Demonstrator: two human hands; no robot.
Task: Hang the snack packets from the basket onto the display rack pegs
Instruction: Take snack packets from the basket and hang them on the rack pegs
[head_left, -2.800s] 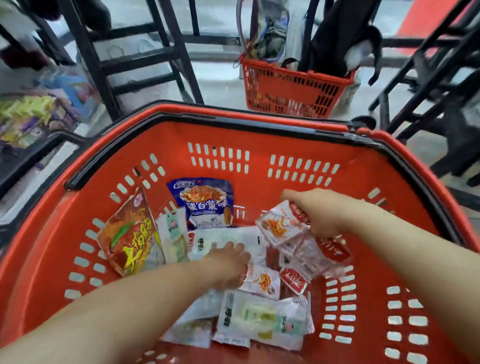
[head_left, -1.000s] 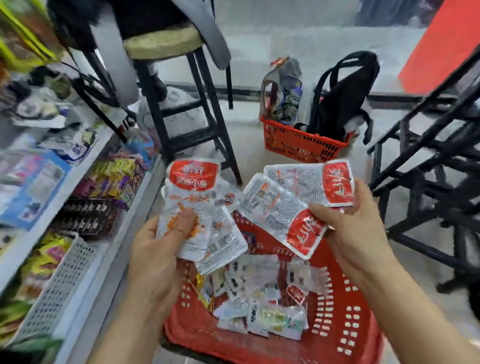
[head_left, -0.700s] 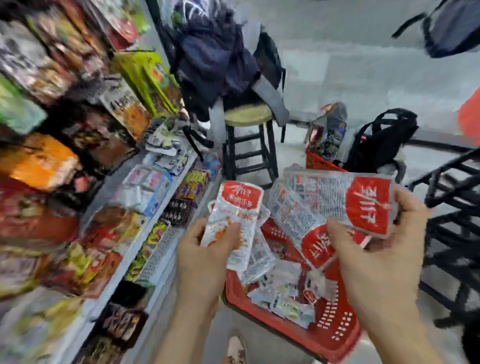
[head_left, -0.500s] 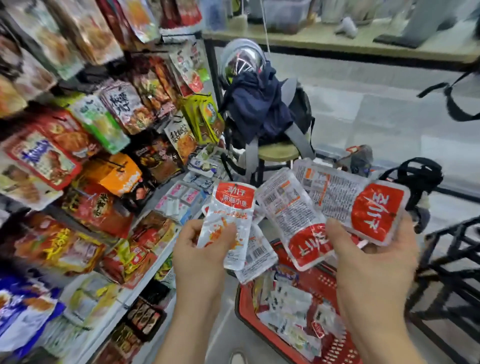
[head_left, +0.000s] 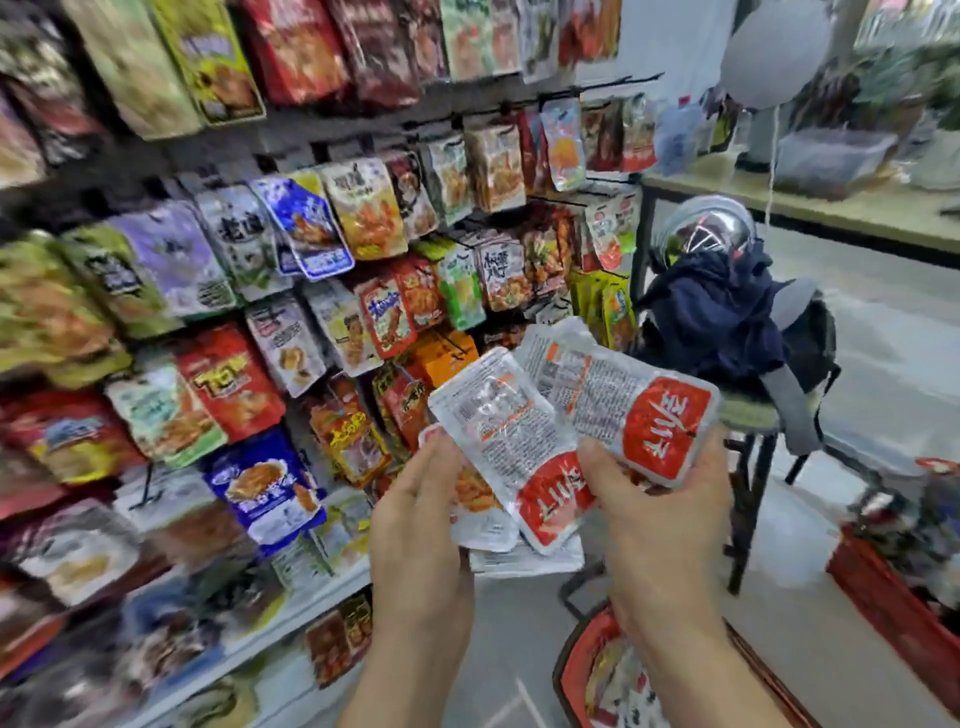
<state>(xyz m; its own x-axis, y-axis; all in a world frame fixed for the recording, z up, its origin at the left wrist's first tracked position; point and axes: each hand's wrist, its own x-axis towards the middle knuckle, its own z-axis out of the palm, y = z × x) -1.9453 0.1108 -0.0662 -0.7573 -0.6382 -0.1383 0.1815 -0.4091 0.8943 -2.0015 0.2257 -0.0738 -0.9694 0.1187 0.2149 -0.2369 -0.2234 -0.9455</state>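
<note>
Where the display rack fills the left half of the view, rows of hung packets cover it from top to bottom, and more goods sit on the shelf at its foot. Black pegs project from its upper right end.

To the right of the rack stands a stool carrying a dark jacket and a silver helmet. Behind it runs a table. The red basket sits on the floor at the lower edge, below the hands, with packets lying inside. A second red basket stands at the far right.

Both hands are raised in front of the rack's lower rows.

- The left hand pinches a white packet with orange print, thumb pressed on its face.
- The right hand pinches two red-and-white snack packets, thumb on their faces and fingers curled behind. The upper packet slants up and left. The lower packet overlaps the left hand's packet.
- A further packet shows beneath them. Which hand holds it cannot be determined.

The held packets are apart from the pegs.
</note>
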